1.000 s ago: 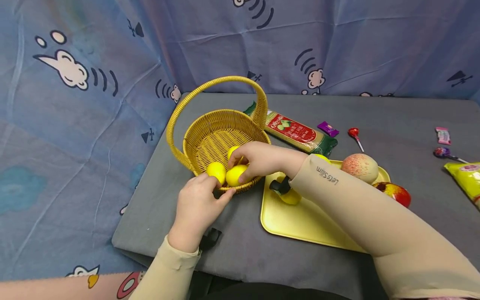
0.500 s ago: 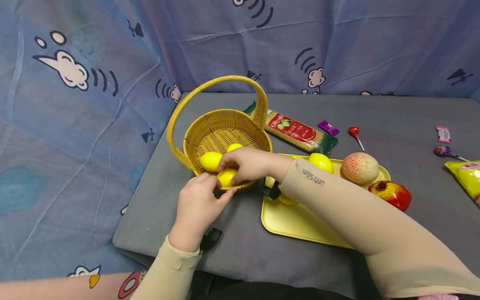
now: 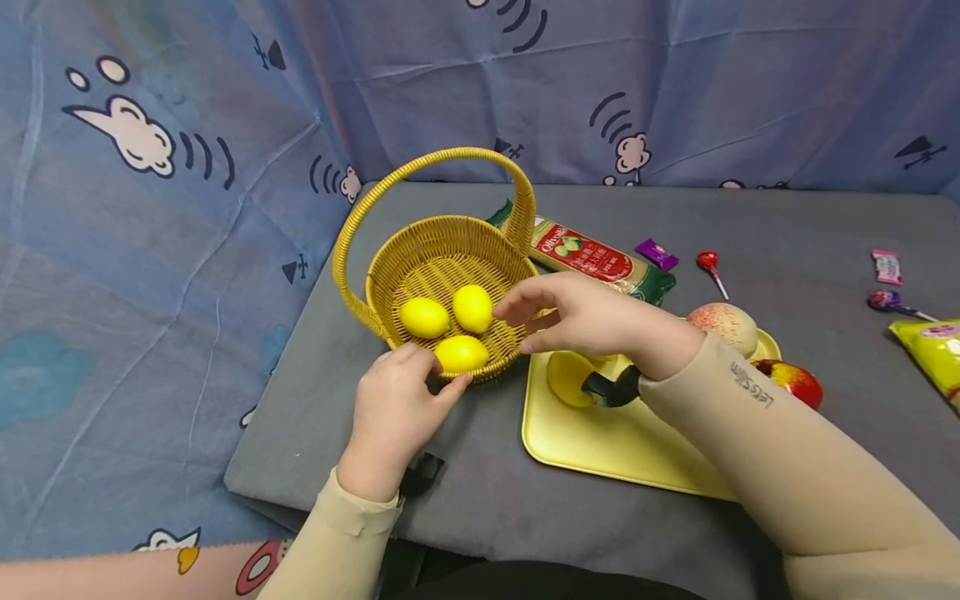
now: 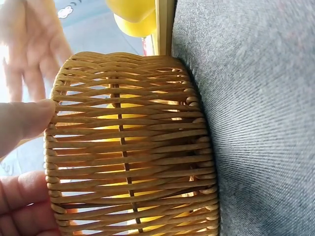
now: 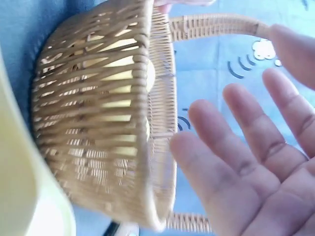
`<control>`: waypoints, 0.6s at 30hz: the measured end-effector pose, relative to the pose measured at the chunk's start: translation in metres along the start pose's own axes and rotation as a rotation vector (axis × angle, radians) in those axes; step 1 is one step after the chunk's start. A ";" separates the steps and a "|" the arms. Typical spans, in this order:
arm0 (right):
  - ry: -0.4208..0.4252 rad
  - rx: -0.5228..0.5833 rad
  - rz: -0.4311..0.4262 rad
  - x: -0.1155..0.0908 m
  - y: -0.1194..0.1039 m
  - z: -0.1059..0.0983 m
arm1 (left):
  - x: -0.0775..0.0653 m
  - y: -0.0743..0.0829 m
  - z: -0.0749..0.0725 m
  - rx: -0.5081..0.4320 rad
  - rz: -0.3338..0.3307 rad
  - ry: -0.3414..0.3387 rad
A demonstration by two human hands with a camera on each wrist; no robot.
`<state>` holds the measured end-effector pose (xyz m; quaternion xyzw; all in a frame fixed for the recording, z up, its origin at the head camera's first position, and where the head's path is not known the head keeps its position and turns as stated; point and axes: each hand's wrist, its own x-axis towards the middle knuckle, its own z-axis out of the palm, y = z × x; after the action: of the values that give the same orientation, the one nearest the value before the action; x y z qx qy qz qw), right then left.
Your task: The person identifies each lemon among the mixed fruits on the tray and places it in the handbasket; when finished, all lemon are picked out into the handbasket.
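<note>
A yellow wicker basket [image 3: 480, 233] with a tall arched handle holds three lemons: one at the left [image 3: 424, 317], another lemon [image 3: 473, 309] behind it, and a third lemon [image 3: 461, 354] against the near wall. My left hand [image 3: 392, 417] pinches the basket's near rim between thumb and fingers, as the left wrist view also shows. Over the right rim hovers my right hand [image 3: 585, 317], fingers spread and holding nothing; in the right wrist view its palm faces the basket wall. Partly covered by the wrist strap, another yellow fruit [image 3: 567, 377] lies on a yellow tray [image 3: 622, 454].
A peach [image 3: 723, 327] and a red-yellow apple [image 3: 791, 385] are at the tray's right end. Behind stand a pasta packet [image 3: 581, 250], a purple candy [image 3: 656, 253] and a red lollipop [image 3: 707, 262]. Farther right are a pink candy [image 3: 887, 267], a purple lollipop [image 3: 885, 301] and a green-yellow bag [image 3: 933, 350].
My right hand has let go of a lemon at the basket's near side and moved right, out over the rim. The lemons have shifted inside. My left hand has stayed on the rim.
</note>
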<state>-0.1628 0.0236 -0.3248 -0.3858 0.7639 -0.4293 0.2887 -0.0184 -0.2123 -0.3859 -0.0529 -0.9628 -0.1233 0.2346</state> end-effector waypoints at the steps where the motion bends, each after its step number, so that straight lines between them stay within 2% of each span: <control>1: 0.019 -0.007 0.006 -0.007 0.002 0.000 | 0.000 0.000 0.000 -0.002 0.002 0.002; 9: 0.176 -0.104 0.054 -0.045 0.027 0.010 | 0.000 -0.001 0.000 -0.009 -0.013 -0.004; 18: 0.237 -0.246 0.066 -0.061 0.051 0.026 | 0.000 0.000 0.001 -0.007 -0.009 -0.011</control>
<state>-0.1278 0.0809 -0.3750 -0.3395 0.8517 -0.3653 0.1609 -0.0184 -0.2119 -0.3865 -0.0500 -0.9638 -0.1277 0.2286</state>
